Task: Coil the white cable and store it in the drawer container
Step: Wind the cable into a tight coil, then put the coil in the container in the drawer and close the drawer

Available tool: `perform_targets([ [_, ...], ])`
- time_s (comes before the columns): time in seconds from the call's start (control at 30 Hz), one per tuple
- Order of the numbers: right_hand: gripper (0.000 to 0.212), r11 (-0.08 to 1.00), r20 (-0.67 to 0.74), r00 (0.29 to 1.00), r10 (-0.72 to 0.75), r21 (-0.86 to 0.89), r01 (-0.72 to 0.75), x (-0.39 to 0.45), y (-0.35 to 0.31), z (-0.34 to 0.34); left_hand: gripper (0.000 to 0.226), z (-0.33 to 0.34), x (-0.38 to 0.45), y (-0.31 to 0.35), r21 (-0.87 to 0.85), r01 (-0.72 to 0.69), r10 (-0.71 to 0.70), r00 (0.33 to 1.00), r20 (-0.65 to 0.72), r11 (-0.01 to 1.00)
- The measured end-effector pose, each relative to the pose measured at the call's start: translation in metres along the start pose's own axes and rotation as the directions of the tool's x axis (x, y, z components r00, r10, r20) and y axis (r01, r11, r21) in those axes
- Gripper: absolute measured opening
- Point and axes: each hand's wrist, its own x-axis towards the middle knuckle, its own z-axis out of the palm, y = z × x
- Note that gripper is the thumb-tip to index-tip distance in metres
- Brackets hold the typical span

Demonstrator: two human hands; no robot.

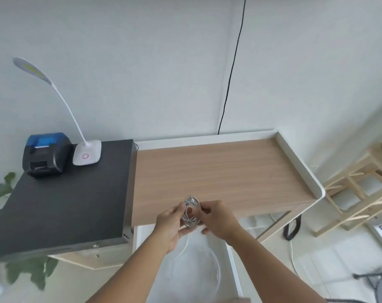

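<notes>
The white cable (191,212) is wound into a small round coil, held upright between both hands over the front edge of the wooden desk (218,171). My left hand (169,226) grips the coil's left side and my right hand (218,217) pinches its right side. A loose tail of the cable hangs down from the coil toward an open white drawer (231,259) below the desk. Inside the drawer a round clear container (217,274) shows faintly, partly hidden by my arms.
A black cabinet top (65,204) on the left carries a black and blue printer (45,154) and a white gooseneck lamp (87,153). A black cord (231,68) runs down the wall. A wooden rack (360,189) stands at the right, plant leaves (2,189) at the left.
</notes>
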Motion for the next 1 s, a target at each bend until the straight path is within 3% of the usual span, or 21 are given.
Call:
perform_targets([
  [0.17, 0.022, 0.993, -0.037, 0.995, 0.096, -0.065, -0.098, -0.003, 0.049, 0.028, 0.016, -0.026, 0.0, -0.055, 0.074, 0.0, -0.003, 0.999, 0.039, 0.997],
  [0.4, 0.024, 0.972, -0.031, 0.981, 0.192, -0.132, -0.195, -0.007, 0.106, 0.055, 0.029, -0.047, 0.008, -0.1, 0.223, 0.062, -0.076, 0.996, 0.056, 0.973],
  [0.57, 0.029, 0.929, -0.005, 0.95, 0.311, -0.211, -0.305, -0.01, 0.142, 0.072, 0.029, -0.058, 0.016, -0.142, 0.276, 0.189, -0.186, 0.982, -0.039, 0.942],
  [0.73, 0.011, 0.868, -0.048, 0.907, 0.419, -0.273, -0.415, -0.008, 0.169, 0.087, 0.02, -0.058, 0.027, -0.176, 0.486, 0.234, -0.183, 0.971, -0.151, 0.842],
  [1.0, 0.009, 0.758, -0.073, 0.89, 0.451, -0.496, -0.425, 0.013, 0.202, 0.105, 0.035, -0.052, 0.045, -0.21, 0.53, 0.331, -0.188, 0.933, -0.306, 0.781],
])
